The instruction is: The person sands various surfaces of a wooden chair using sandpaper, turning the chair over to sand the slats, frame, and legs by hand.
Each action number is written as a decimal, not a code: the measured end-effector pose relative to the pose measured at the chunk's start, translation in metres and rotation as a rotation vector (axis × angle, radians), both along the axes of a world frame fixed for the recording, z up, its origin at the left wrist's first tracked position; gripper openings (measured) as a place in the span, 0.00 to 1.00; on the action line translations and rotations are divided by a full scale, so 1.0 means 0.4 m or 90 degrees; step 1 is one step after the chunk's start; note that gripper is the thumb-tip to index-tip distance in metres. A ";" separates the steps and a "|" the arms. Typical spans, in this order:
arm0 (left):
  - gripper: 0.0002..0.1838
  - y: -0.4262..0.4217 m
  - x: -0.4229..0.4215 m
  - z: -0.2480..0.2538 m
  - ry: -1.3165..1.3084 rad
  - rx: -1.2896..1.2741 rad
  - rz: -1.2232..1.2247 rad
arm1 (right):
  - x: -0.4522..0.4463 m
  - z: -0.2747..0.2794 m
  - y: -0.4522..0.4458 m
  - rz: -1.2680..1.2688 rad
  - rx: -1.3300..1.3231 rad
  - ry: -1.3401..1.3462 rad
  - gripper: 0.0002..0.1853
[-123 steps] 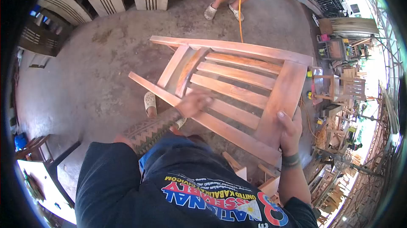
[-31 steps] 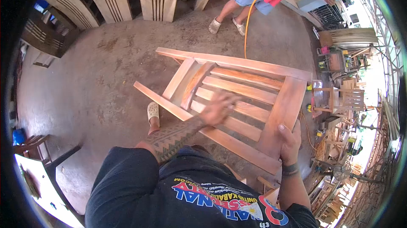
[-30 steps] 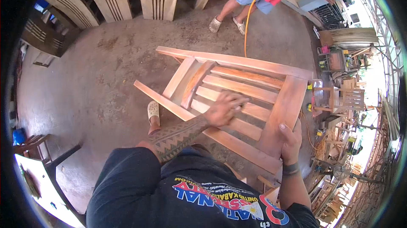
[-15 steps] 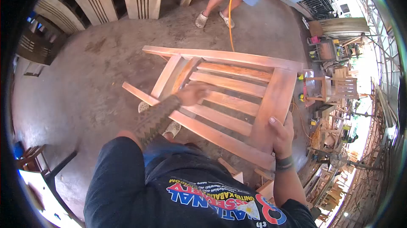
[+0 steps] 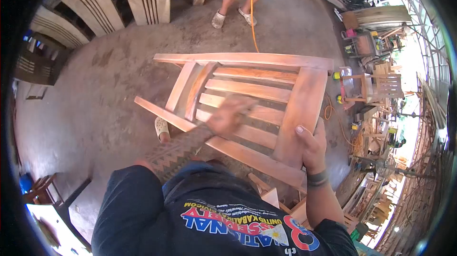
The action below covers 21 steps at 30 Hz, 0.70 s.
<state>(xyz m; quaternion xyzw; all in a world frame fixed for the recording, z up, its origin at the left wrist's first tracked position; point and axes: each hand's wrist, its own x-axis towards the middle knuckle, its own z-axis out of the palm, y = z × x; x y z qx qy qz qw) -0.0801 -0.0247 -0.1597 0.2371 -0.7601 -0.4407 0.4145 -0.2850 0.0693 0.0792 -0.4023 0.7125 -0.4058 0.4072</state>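
A slatted chair back point(image 5: 261, 157) of reddish-brown bare wood lies tilted in front of my body, with long side posts, several slats and a wide rail at its right end. My right hand point(image 5: 312, 147) is closed on the wide rail near its lower corner, thumb on the upper face. Over the middle slats is my left hand point(image 5: 229, 117), its fingers smeared by motion. Whether anything is under that palm cannot be made out. My left forearm, covered in a dark pattern, crosses the near side post.
A person in clogs point(image 5: 218, 20) stands beyond the frame, an orange hose point(image 5: 253, 23) hanging in front. Slatted wooden panels point(image 5: 88, 1) lean at the upper left. Chairs point(image 5: 388, 86) and timber line the right side. Pieces of wood point(image 5: 270, 198) lie below the frame.
My left hand has moved right along the slats. My right hand keeps its hold on the wide rail. The view has shifted slightly, and the other person's hands have left it.
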 end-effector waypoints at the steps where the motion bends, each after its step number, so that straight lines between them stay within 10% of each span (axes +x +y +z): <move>1: 0.25 -0.022 0.039 -0.013 -0.050 0.016 0.022 | -0.006 -0.006 0.004 0.004 0.003 0.018 0.29; 9: 0.20 0.021 -0.148 0.180 0.080 -0.032 0.012 | 0.009 0.001 0.001 -0.002 -0.005 -0.003 0.30; 16: 0.22 -0.044 0.123 -0.295 -0.122 0.124 0.103 | 0.005 -0.005 -0.002 -0.008 -0.004 0.000 0.32; 21: 0.23 -0.038 0.009 -0.109 -0.084 0.124 -0.035 | -0.001 -0.009 -0.001 -0.006 -0.008 0.005 0.32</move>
